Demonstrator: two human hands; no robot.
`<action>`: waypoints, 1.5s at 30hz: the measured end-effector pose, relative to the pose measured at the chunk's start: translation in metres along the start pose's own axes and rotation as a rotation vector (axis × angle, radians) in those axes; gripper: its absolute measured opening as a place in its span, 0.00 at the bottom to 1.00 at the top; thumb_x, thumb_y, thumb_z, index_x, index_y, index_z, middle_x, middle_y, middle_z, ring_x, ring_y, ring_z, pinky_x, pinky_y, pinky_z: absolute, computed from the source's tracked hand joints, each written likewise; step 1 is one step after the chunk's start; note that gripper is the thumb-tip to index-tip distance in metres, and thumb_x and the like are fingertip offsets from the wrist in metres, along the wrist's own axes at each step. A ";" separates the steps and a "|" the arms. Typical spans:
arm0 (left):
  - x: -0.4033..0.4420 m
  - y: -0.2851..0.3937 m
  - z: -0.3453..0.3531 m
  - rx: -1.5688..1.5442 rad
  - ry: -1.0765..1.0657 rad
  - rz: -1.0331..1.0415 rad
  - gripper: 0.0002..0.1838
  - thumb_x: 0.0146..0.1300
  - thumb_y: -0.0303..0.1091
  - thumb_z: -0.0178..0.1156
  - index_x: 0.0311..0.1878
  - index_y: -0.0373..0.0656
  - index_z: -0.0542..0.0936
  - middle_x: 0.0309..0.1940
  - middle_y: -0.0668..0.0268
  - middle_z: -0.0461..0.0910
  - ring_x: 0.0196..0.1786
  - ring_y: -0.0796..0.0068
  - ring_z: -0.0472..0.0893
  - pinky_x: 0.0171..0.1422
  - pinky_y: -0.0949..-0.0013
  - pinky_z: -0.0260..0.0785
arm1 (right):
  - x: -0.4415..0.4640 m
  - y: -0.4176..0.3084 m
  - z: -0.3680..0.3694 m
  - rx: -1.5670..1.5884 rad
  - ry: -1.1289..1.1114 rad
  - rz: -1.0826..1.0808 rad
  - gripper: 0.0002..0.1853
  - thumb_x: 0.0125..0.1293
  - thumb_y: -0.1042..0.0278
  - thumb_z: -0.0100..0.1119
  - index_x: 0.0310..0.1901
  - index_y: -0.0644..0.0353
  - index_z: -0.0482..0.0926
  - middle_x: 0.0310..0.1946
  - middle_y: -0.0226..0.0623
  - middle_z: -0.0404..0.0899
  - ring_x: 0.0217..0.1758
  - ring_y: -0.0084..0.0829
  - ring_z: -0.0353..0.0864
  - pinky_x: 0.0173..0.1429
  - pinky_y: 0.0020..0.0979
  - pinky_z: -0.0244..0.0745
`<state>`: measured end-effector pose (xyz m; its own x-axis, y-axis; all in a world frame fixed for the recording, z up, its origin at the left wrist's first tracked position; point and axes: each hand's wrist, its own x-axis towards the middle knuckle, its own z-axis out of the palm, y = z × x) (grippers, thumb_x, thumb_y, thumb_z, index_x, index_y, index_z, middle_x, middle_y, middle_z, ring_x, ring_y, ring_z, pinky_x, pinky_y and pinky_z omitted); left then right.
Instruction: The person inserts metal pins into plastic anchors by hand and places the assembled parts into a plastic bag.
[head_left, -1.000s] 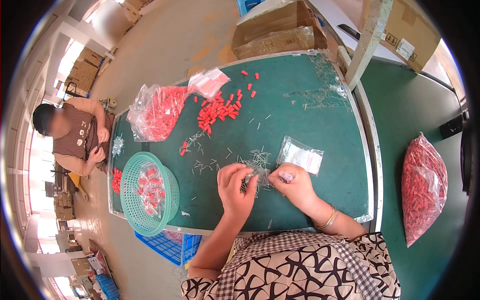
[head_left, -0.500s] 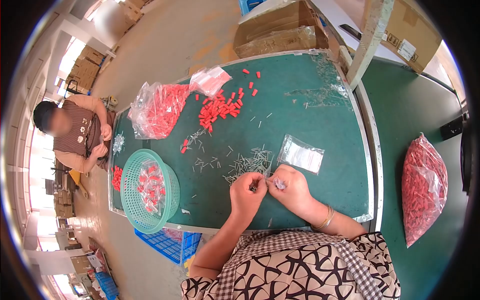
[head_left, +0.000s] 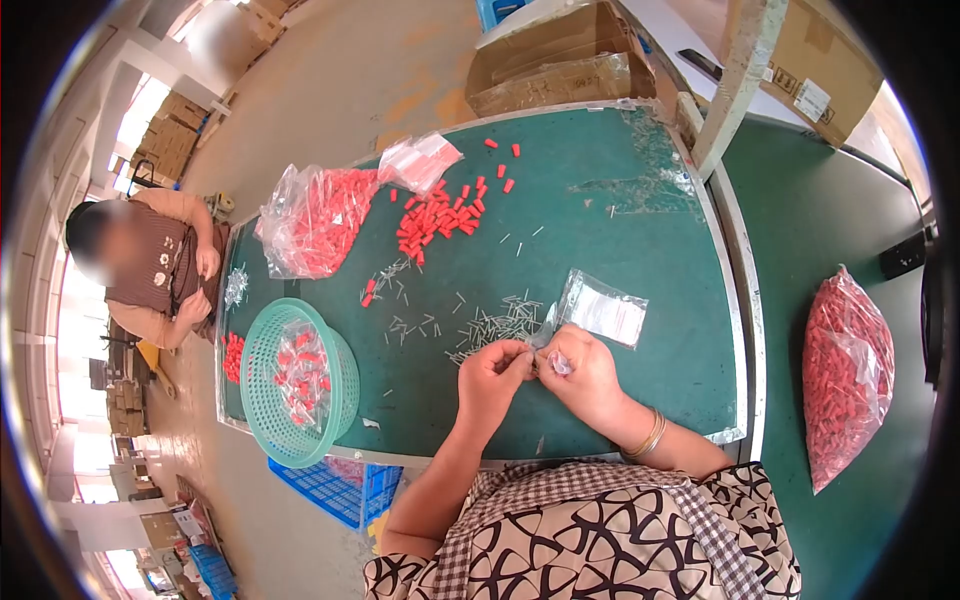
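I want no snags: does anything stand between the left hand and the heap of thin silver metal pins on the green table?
Nothing visible does: the left hand is right at the near edge of the pins. The right hand, gripping crumpled clear plastic, is beside it; the turquoise mesh basket stands off left.

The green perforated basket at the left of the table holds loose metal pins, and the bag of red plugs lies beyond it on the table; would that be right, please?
Not quite: the head view shows that the green perforated basket holds clear plastic packets with red pieces in them, not loose metal pins. The rest is right.
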<state>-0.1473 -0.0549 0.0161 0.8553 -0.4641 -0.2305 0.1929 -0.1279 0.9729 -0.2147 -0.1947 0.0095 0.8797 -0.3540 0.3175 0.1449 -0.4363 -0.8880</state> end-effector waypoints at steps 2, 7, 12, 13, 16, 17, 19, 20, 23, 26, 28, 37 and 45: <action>0.001 -0.002 -0.001 0.055 0.014 0.007 0.05 0.62 0.22 0.62 0.40 0.33 0.81 0.28 0.71 0.81 0.30 0.87 0.79 0.34 0.80 0.72 | 0.000 0.000 0.000 0.008 -0.012 0.007 0.09 0.50 0.78 0.66 0.26 0.60 0.73 0.24 0.39 0.74 0.27 0.44 0.77 0.30 0.39 0.73; 0.003 0.003 0.006 0.403 0.164 0.110 0.03 0.59 0.22 0.62 0.36 0.34 0.80 0.24 0.73 0.80 0.28 0.88 0.78 0.32 0.82 0.70 | -0.002 0.001 0.002 0.011 0.021 -0.026 0.09 0.48 0.79 0.66 0.26 0.60 0.73 0.24 0.39 0.73 0.27 0.43 0.77 0.30 0.38 0.72; 0.009 -0.011 -0.001 0.215 0.145 0.081 0.01 0.61 0.21 0.60 0.36 0.34 0.80 0.26 0.72 0.80 0.28 0.87 0.78 0.32 0.81 0.70 | 0.000 0.002 0.001 0.004 0.040 -0.001 0.10 0.47 0.78 0.66 0.25 0.59 0.72 0.24 0.38 0.73 0.26 0.43 0.76 0.30 0.38 0.72; 0.008 -0.007 0.001 0.115 0.136 0.066 0.01 0.62 0.21 0.60 0.36 0.34 0.80 0.26 0.72 0.80 0.28 0.87 0.78 0.32 0.81 0.70 | 0.001 0.002 0.002 -0.011 0.038 0.003 0.10 0.47 0.78 0.66 0.25 0.59 0.72 0.24 0.38 0.73 0.26 0.43 0.76 0.29 0.38 0.72; 0.006 0.004 0.010 -0.051 0.090 0.009 0.02 0.63 0.22 0.61 0.38 0.34 0.81 0.26 0.72 0.80 0.28 0.87 0.78 0.32 0.80 0.71 | 0.001 0.001 0.004 -0.023 0.018 -0.014 0.10 0.46 0.78 0.66 0.25 0.59 0.72 0.23 0.38 0.73 0.26 0.44 0.76 0.29 0.39 0.72; 0.007 0.004 0.007 -0.015 0.064 -0.020 0.03 0.62 0.23 0.62 0.38 0.34 0.81 0.26 0.72 0.80 0.28 0.87 0.78 0.32 0.80 0.70 | 0.001 0.000 0.004 -0.022 0.008 -0.024 0.10 0.46 0.78 0.66 0.25 0.59 0.72 0.23 0.38 0.73 0.26 0.44 0.76 0.29 0.40 0.72; 0.007 0.002 0.006 0.119 0.081 0.015 0.03 0.62 0.23 0.63 0.38 0.35 0.81 0.25 0.72 0.79 0.27 0.87 0.77 0.31 0.81 0.70 | 0.000 0.000 0.004 -0.027 -0.010 -0.032 0.10 0.46 0.78 0.66 0.24 0.59 0.72 0.23 0.38 0.73 0.26 0.44 0.76 0.29 0.41 0.72; 0.008 -0.001 0.006 0.219 0.123 0.078 0.03 0.62 0.23 0.63 0.37 0.35 0.81 0.24 0.73 0.78 0.27 0.88 0.76 0.31 0.81 0.69 | 0.000 0.000 0.003 -0.030 -0.016 -0.036 0.10 0.46 0.78 0.66 0.23 0.59 0.72 0.22 0.38 0.73 0.26 0.45 0.76 0.29 0.41 0.72; 0.009 -0.001 0.007 0.299 0.179 0.169 0.02 0.61 0.24 0.64 0.35 0.36 0.80 0.23 0.73 0.77 0.25 0.89 0.74 0.29 0.81 0.66 | -0.003 0.011 0.001 -0.185 -0.023 -0.133 0.11 0.46 0.74 0.70 0.31 0.57 0.77 0.31 0.38 0.77 0.29 0.43 0.79 0.31 0.39 0.76; 0.008 -0.001 0.003 0.274 0.174 0.116 0.04 0.61 0.24 0.64 0.31 0.36 0.79 0.21 0.74 0.76 0.24 0.90 0.71 0.27 0.81 0.64 | 0.007 -0.011 -0.010 -0.166 -0.057 -0.162 0.23 0.46 0.69 0.74 0.47 0.56 0.79 0.45 0.38 0.79 0.33 0.41 0.82 0.34 0.37 0.79; 0.006 0.000 0.001 0.265 0.157 0.073 0.06 0.61 0.24 0.64 0.30 0.37 0.78 0.20 0.75 0.74 0.24 0.91 0.70 0.26 0.81 0.62 | 0.007 -0.009 -0.011 -0.238 -0.155 -0.171 0.31 0.45 0.67 0.75 0.55 0.56 0.76 0.53 0.37 0.76 0.35 0.40 0.83 0.36 0.36 0.80; 0.001 0.004 0.001 0.242 0.063 0.056 0.02 0.62 0.23 0.63 0.33 0.37 0.79 0.22 0.75 0.75 0.25 0.91 0.71 0.28 0.82 0.63 | 0.005 0.005 -0.004 -0.165 -0.143 -0.263 0.31 0.44 0.69 0.76 0.54 0.57 0.78 0.51 0.37 0.80 0.40 0.39 0.85 0.40 0.34 0.81; 0.015 0.004 -0.076 0.352 0.255 0.040 0.07 0.61 0.26 0.64 0.43 0.37 0.83 0.30 0.69 0.81 0.29 0.83 0.77 0.33 0.76 0.71 | 0.006 0.002 -0.008 0.048 -0.162 -0.066 0.26 0.46 0.67 0.77 0.50 0.58 0.81 0.47 0.39 0.81 0.45 0.40 0.83 0.47 0.34 0.80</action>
<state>-0.0975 0.0043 0.0177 0.9587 -0.2491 -0.1376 0.0192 -0.4259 0.9046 -0.2124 -0.2042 0.0128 0.9284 -0.1862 0.3217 0.2233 -0.4125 -0.8832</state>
